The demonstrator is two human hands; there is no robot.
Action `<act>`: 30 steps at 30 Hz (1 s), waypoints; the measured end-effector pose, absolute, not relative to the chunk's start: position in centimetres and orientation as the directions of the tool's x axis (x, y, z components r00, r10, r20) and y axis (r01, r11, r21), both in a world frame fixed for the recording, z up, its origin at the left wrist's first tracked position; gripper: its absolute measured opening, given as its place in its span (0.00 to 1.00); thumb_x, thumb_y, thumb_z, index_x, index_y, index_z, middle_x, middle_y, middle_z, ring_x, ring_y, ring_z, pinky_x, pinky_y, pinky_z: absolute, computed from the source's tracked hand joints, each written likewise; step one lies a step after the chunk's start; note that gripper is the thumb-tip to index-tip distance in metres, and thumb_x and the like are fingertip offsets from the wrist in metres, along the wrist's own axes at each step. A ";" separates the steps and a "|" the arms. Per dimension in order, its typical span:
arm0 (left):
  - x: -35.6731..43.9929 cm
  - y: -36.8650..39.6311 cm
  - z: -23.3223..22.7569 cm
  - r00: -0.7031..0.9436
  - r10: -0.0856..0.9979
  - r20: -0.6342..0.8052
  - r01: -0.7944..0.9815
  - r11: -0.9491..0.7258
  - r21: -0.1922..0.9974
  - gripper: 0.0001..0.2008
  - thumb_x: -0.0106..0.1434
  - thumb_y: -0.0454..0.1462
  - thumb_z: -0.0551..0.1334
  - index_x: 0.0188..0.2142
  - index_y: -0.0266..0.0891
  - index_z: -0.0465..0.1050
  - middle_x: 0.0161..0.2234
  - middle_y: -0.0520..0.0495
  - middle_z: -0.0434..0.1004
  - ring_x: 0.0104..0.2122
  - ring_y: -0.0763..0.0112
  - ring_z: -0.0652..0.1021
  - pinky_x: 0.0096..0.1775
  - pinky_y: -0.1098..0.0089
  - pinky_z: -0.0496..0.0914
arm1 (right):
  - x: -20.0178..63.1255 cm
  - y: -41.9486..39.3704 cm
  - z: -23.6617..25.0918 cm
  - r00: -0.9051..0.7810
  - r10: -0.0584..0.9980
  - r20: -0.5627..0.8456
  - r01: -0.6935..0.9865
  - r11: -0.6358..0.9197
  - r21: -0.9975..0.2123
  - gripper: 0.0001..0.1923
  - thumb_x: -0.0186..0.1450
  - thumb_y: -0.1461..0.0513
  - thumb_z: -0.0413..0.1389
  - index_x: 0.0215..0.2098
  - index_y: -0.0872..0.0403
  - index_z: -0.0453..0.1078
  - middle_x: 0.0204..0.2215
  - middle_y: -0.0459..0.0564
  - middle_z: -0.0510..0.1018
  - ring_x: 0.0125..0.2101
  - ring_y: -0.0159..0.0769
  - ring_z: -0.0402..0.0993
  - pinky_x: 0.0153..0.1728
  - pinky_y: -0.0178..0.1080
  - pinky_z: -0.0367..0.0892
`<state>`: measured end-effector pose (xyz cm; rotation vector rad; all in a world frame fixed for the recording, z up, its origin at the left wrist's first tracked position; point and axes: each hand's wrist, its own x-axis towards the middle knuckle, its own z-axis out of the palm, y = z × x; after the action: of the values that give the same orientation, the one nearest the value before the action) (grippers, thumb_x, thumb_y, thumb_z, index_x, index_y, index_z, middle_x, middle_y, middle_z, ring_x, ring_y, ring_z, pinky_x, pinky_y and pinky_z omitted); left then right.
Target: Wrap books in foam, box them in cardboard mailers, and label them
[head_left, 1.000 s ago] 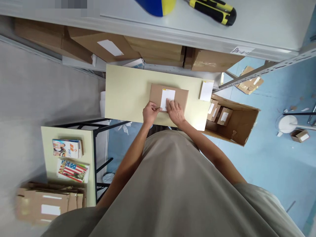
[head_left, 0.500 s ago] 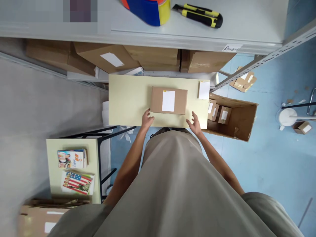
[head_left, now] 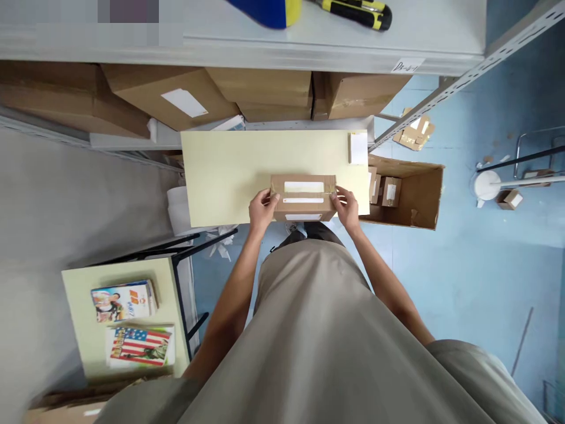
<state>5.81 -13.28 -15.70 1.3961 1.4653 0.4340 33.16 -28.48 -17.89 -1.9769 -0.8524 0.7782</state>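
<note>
A taped cardboard box [head_left: 303,206] with white labels is held at the front edge of the pale yellow table [head_left: 220,171], turned so that a narrower side faces up. My left hand [head_left: 263,208] closes on its left end, thumb and fingers pressed at the corner. On the opposite end, my right hand [head_left: 346,208] grips the box in the same way. Whether its underside touches the table cannot be made out. At the table's back right corner lies a stack of white labels [head_left: 358,148].
Right of the table stands a large open carton [head_left: 419,188] with small boxes inside. Several cartons [head_left: 260,88] fill the shelf behind, beneath a ledge holding a utility knife [head_left: 359,13]. A side table [head_left: 79,306] with magazines [head_left: 123,301] is at lower left.
Both hands have closed on the box, which has come toward me and tipped from its broad labelled face onto another side. The camera view has shifted slightly.
</note>
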 end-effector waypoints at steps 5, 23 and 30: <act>3.5 -16.6 -18.2 0.212 0.822 -0.529 0.466 0.391 0.794 0.23 0.65 0.39 0.73 0.58 0.39 0.78 0.62 0.34 0.85 0.57 0.55 0.87 0.59 0.58 0.82 | 31.6 -32.0 -19.2 0.541 0.767 -0.346 0.215 -0.523 -0.825 0.44 0.69 0.31 0.61 0.65 0.56 0.74 0.57 0.68 0.83 0.49 0.53 0.86 0.50 0.57 0.85; 17.3 -21.4 -12.4 0.479 0.796 -0.371 0.574 0.035 0.818 0.21 0.74 0.44 0.67 0.64 0.44 0.79 0.60 0.40 0.85 0.57 0.52 0.87 0.60 0.57 0.83 | 40.3 -40.7 -13.7 0.799 0.488 -0.350 0.010 -0.594 -0.805 0.33 0.73 0.35 0.59 0.52 0.55 0.83 0.46 0.61 0.90 0.46 0.51 0.86 0.49 0.49 0.81; 37.2 -26.0 -14.8 0.756 0.546 -0.361 0.551 -0.234 0.801 0.22 0.77 0.39 0.64 0.68 0.47 0.78 0.63 0.38 0.79 0.58 0.55 0.85 0.60 0.60 0.83 | 53.2 -51.1 -17.2 0.946 0.111 -0.304 -0.162 -0.650 -0.743 0.34 0.69 0.36 0.60 0.49 0.57 0.84 0.45 0.62 0.89 0.45 0.53 0.85 0.49 0.52 0.80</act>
<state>37.21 -25.99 -14.80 1.8904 0.8401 -0.0060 53.22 -51.08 -17.20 -2.2411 0.0360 0.4102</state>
